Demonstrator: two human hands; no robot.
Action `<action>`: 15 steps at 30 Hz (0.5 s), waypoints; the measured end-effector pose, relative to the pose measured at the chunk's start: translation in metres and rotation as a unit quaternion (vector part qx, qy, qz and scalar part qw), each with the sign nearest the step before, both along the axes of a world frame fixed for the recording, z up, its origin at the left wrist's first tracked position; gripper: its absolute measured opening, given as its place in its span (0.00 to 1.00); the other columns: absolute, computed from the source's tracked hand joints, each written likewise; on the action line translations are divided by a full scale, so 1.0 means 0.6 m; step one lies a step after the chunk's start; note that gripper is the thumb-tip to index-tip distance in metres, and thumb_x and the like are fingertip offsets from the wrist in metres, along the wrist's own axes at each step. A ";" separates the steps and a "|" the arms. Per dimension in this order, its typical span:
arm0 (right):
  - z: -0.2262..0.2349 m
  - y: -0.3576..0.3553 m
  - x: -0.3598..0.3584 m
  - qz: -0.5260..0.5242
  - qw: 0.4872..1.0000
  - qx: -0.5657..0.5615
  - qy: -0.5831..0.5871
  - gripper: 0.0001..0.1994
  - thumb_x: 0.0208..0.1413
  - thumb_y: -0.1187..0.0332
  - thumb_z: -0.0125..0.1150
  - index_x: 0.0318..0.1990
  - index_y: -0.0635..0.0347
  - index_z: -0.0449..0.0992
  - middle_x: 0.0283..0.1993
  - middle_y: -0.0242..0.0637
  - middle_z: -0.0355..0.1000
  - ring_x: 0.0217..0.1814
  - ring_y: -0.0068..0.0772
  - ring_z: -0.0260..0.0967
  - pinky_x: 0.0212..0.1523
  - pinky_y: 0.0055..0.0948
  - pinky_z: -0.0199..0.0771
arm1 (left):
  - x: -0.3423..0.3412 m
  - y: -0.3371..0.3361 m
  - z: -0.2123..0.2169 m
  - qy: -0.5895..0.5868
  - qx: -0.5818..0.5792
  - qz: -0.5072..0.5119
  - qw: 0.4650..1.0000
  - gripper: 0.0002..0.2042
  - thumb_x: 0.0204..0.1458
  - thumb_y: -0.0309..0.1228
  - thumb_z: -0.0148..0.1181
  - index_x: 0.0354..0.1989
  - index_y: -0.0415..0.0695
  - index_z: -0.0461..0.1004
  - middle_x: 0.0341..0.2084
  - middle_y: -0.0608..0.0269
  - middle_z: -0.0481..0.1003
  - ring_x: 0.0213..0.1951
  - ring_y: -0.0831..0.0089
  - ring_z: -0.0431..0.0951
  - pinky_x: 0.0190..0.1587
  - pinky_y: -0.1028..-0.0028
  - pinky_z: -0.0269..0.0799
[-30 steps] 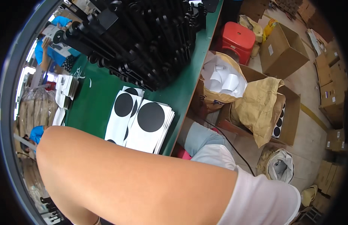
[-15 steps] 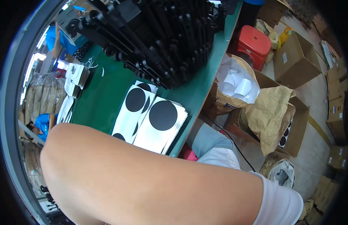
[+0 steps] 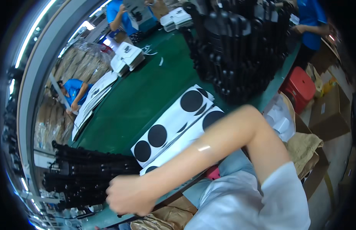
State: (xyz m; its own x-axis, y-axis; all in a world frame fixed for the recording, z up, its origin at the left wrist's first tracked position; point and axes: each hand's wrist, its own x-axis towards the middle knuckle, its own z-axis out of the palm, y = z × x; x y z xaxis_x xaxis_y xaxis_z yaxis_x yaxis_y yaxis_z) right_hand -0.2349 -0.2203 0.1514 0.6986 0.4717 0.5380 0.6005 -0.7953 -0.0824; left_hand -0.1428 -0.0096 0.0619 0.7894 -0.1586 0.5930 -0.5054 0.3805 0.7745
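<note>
My right arm reaches across from the right, bare below a white sleeve. My right hand [image 3: 130, 196] is at the lower left, beside a pile of long black parts [image 3: 89, 174], its fingers curled. Motion blurs the fingers, and whatever they may hold is hidden. Between my forearm and the green table [image 3: 116, 119] lie stacks of white sheets with big black circles [image 3: 172, 122], partly covered by the arm. Farther off stands a tall, dense bundle of black jointed parts [image 3: 239, 50]. My left hand is out of sight.
White folded boxes or cards [image 3: 126, 57] are stacked along the table's far edge. A red stool [image 3: 300, 88], a bag of white scraps [image 3: 279, 115] and a cardboard box [image 3: 331, 111] stand on the right. People in blue shirts work around the table.
The view has swung, bringing the black pile at lower left into sight. My right arm, close to the camera before with its hand unseen, now stretches toward that pile, hand showing.
</note>
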 end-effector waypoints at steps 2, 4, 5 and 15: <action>-0.054 -0.035 -0.064 -0.013 0.955 0.295 -0.024 0.10 0.36 0.72 0.57 0.30 0.62 0.70 0.28 0.37 0.67 0.33 0.45 0.70 0.30 0.41 0.72 | -0.029 -0.004 0.019 0.029 -0.097 -0.028 0.994 0.50 0.40 0.58 0.67 0.71 0.53 0.49 0.60 0.39 0.62 0.55 0.47 0.71 0.58 0.50 0.68; -0.105 -0.064 -0.135 0.010 0.884 0.467 0.026 0.10 0.41 0.75 0.64 0.32 0.62 0.70 0.26 0.37 0.65 0.26 0.36 0.68 0.29 0.30 0.72 | -0.067 -0.034 0.030 0.084 -0.158 -0.093 0.979 0.50 0.41 0.59 0.66 0.71 0.53 0.49 0.60 0.39 0.62 0.55 0.47 0.71 0.58 0.49 0.68; -0.123 -0.070 -0.173 -0.011 0.858 0.511 0.038 0.08 0.47 0.79 0.65 0.31 0.63 0.70 0.28 0.33 0.67 0.27 0.24 0.67 0.30 0.23 0.72 | -0.085 -0.054 0.030 0.119 -0.176 -0.127 0.969 0.50 0.41 0.59 0.66 0.71 0.53 0.49 0.60 0.39 0.63 0.55 0.47 0.72 0.58 0.49 0.68; -0.205 0.015 -0.224 -0.072 0.497 0.865 0.000 0.07 0.50 0.85 0.63 0.31 0.67 0.70 0.31 0.36 0.69 0.29 0.24 0.74 0.27 0.20 0.81 | -0.184 -0.195 -0.074 0.322 -0.053 -0.401 0.856 0.43 0.56 0.70 0.27 0.73 0.52 0.41 0.64 0.45 0.60 0.66 0.46 0.59 0.65 0.51 0.58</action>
State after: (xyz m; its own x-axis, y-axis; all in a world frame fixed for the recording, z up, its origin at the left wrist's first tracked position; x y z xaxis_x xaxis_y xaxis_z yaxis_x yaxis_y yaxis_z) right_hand -0.3692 -0.2114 0.0284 0.6582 -0.7511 0.0514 0.5476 0.4308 -0.7173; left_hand -0.2534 -0.1264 0.0172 0.6211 -0.7745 0.1202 0.4691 0.4902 0.7346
